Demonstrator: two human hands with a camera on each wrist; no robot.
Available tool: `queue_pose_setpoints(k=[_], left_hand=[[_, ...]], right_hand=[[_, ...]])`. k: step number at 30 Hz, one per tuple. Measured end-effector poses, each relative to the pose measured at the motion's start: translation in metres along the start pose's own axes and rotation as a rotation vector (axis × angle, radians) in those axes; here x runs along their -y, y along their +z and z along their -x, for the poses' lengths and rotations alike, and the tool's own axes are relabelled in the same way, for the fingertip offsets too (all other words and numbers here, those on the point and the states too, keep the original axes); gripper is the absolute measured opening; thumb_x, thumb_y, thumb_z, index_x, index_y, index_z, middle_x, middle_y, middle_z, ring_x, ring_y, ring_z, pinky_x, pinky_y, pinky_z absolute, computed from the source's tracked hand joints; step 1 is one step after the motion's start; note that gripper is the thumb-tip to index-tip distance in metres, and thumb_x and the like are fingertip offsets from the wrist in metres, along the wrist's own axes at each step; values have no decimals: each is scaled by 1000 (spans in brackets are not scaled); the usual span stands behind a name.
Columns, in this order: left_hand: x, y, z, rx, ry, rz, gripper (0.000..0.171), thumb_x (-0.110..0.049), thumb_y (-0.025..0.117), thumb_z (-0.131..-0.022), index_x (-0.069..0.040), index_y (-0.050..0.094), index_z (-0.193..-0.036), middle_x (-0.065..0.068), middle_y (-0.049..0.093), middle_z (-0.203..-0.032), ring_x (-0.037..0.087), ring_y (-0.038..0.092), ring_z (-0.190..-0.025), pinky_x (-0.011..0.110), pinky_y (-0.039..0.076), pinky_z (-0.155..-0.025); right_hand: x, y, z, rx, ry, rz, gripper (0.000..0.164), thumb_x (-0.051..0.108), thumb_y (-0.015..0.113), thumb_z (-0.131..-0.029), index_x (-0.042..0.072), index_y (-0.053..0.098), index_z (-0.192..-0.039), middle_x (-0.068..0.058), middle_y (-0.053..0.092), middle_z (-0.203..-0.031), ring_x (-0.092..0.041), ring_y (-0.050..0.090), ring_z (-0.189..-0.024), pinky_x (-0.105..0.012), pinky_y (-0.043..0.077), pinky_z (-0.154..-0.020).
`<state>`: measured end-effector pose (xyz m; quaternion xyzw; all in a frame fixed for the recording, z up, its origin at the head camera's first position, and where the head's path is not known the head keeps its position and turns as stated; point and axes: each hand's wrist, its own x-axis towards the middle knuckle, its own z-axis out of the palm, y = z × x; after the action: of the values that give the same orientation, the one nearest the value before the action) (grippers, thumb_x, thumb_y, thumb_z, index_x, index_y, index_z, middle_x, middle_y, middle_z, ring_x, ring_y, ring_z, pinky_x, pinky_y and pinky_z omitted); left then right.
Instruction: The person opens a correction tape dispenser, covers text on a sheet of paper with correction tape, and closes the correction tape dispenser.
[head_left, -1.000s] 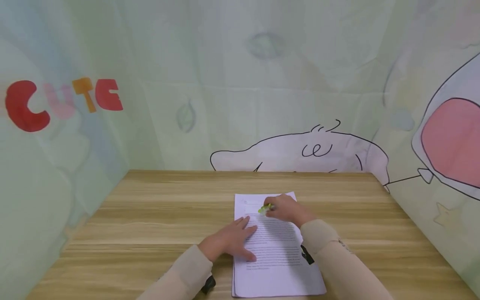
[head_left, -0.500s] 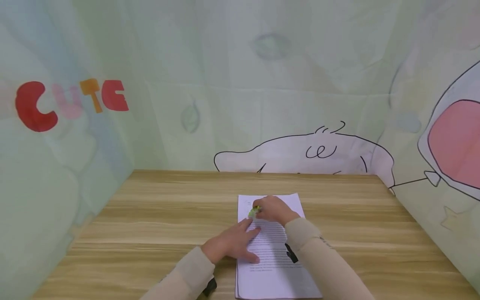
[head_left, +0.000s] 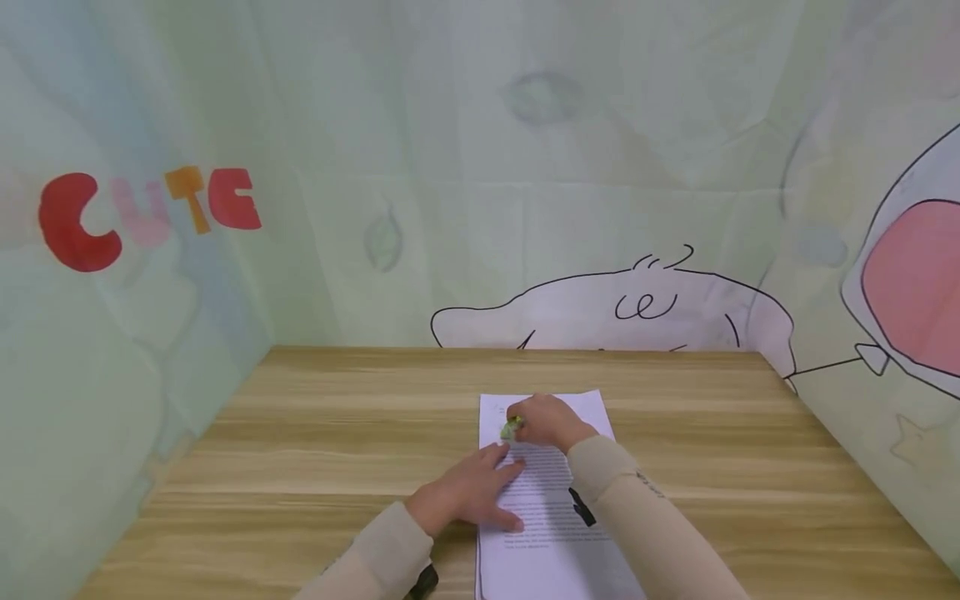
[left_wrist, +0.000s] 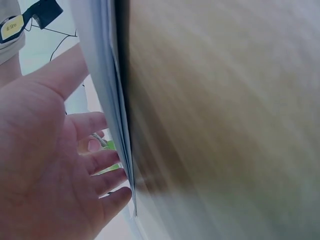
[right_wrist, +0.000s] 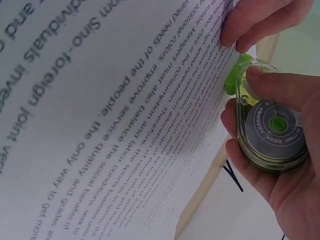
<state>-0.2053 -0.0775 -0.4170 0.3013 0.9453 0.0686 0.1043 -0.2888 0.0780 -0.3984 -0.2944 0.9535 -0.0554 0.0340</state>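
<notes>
A stack of printed white paper (head_left: 525, 571) lies on the table. My left hand (head_left: 472, 493) rests flat on its left part, fingers spread over the lines of text. In the left wrist view, the thumb and fingertips of the left hand (left_wrist: 47, 155) reach over the edge of the sheets. My right hand (head_left: 547, 420) grips a clear correction tape (right_wrist: 275, 127) with a green tip, its thumb pressed on the casing. The tip meets the upper-left lines of text, just beyond the left fingertips. In the head view, the right hand hides much of the correction tape (head_left: 512, 428).
The wood-grain table (head_left: 345, 417) extends on both sides of the paper. A printed fabric curtain (head_left: 465, 225) stands behind it and along both sides. Both sleeves have dark wrist camera mounts, one (head_left: 581, 507) hanging over the page under the right forearm.
My right hand has slid left across the upper page with the correction tape and then stayed nearly still. The left hand keeps its place on the paper; the head view has shifted slightly.
</notes>
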Motion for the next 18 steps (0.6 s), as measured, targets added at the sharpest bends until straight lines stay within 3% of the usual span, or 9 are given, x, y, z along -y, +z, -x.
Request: queue_pose_setpoints(k=[11, 18], left_hand=[[-2, -2, 1, 15, -6, 22, 81, -55, 65, -75, -14, 39, -140, 17, 28, -148, 32, 28, -137, 43, 31, -109], [-2, -2, 1, 3, 12, 30, 81, -53, 67, -75, -12, 41, -139, 17, 30, -147, 32, 30, -135, 43, 32, -108]], right_hand=[[2, -2, -1, 9, 2, 9, 22, 15, 66, -77, 18, 68, -99, 1, 69, -96, -21, 62, -90, -38, 49, -82], [6, -1, -7, 31, 2, 106, 29, 16, 65, -76, 19, 68, -105, 0, 69, -101, -20, 62, -91, -36, 50, -81]])
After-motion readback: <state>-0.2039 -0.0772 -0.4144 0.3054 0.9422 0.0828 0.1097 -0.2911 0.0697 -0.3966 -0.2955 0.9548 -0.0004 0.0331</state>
